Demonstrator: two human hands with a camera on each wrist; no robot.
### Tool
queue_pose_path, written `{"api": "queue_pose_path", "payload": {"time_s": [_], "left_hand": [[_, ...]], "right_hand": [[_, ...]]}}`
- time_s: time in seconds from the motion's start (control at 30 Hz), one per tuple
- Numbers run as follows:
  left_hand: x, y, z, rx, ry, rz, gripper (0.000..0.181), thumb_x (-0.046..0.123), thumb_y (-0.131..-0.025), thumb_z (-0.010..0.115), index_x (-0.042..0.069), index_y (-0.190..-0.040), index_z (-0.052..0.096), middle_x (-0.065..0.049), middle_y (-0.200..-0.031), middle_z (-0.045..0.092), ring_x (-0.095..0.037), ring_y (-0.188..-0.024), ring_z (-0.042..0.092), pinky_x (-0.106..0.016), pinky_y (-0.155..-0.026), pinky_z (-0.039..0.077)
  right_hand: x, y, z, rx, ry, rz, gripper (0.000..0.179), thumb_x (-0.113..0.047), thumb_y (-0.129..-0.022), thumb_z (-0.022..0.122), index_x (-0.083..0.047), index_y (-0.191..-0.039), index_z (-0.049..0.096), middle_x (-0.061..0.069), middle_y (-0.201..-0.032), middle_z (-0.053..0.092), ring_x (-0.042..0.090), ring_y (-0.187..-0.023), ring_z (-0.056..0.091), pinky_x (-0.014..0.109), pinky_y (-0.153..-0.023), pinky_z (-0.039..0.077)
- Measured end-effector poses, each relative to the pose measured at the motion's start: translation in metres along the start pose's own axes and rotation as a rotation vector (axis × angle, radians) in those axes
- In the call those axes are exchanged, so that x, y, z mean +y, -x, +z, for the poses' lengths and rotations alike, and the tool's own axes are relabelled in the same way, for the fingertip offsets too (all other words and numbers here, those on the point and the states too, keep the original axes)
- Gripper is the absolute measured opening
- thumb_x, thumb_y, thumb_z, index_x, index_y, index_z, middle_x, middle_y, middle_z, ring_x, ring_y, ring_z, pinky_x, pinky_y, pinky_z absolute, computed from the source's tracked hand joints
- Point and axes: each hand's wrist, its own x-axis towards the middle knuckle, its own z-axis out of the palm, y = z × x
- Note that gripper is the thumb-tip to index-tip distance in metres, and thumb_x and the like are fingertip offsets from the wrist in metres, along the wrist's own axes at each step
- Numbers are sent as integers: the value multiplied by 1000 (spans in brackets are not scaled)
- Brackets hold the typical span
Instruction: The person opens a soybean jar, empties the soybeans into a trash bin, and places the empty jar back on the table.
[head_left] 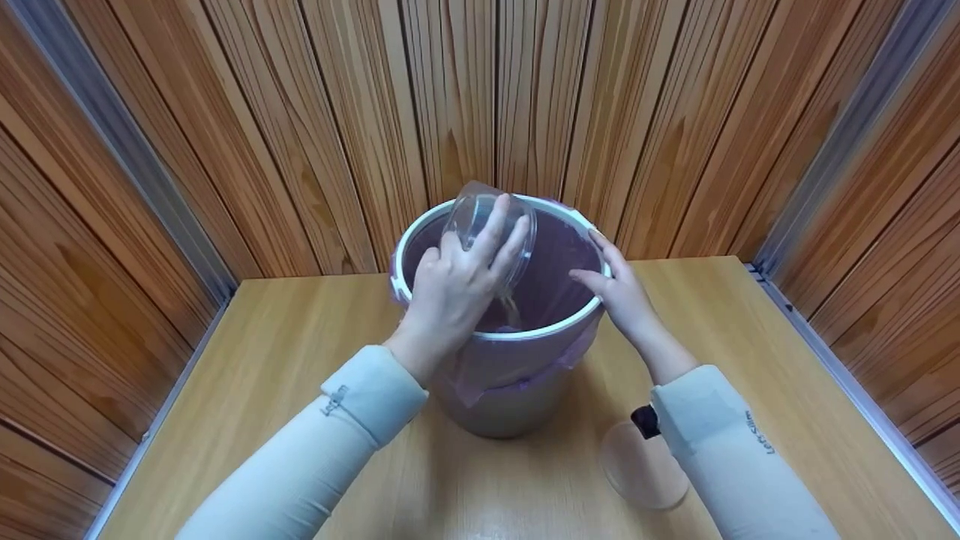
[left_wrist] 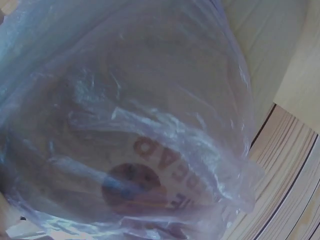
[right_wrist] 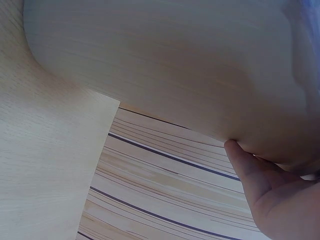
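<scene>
A trash bin (head_left: 495,420) with a white rim stands on the table, lined with a thin purple plastic bag (head_left: 566,262). Over its opening my left hand (head_left: 465,277) grips a clear plastic container (head_left: 471,204), tilted steeply with its mouth toward the inside. Below the container some pale brownish stuff (head_left: 511,311) shows, too small to identify. On the bin's right side my right hand (head_left: 619,289) holds the rim, thumb inside and fingers outside. The right wrist view shows a finger (right_wrist: 255,180) against the bin's outer wall (right_wrist: 150,60). The left wrist view shows the bag's overhang (left_wrist: 165,120) over printed lettering.
A round clear lid (head_left: 645,469) lies on the wooden table (head_left: 300,420), right of the bin near my right sleeve. Wood-panelled walls (head_left: 352,135) enclose the back and both sides, with metal strips (head_left: 825,322) along the edges.
</scene>
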Motion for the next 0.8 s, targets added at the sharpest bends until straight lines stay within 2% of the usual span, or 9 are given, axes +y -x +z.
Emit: {"api": "queue_pose_path", "payload": {"time_s": [0.17, 0.33, 0.63, 0.8], "left_hand": [[-1, -1, 0, 3, -5, 40, 63, 5, -88, 54, 23, -143, 30, -5, -148, 30, -23, -62, 51, -25, -44, 42], [-1, -2, 0, 10, -13, 53, 64, 5, -86, 55, 23, -143, 31, -5, -147, 32, -23, -61, 51, -26, -47, 45], [-1, -4, -2, -9, -26, 119, 66, 3, -85, 55, 26, -142, 30, -3, -148, 30, -29, -68, 57, -31, -58, 53], [0, -4, 0, 10, -8, 104, 63, 3, -86, 53, 26, -141, 33, -3, -147, 33, -27, -64, 55, -29, -52, 50]], "right_hand": [[0, -1, 0, 1, -2, 10, 72, -19, -87, 57, -10, -148, 20, 8, -152, 23, 25, -139, 22, 42, -112, 19], [-1, -1, 1, 3, 7, 16, 71, -19, -87, 57, -10, -148, 20, 8, -152, 23, 27, -138, 24, 43, -112, 20], [-2, -1, 0, -2, 18, 15, 71, -20, -88, 56, -10, -148, 19, 9, -154, 19, 28, -140, 17, 46, -112, 17], [0, 0, 1, -2, 9, 14, 72, -19, -87, 56, -11, -148, 19, 8, -153, 20, 27, -140, 19, 46, -112, 18]]}}
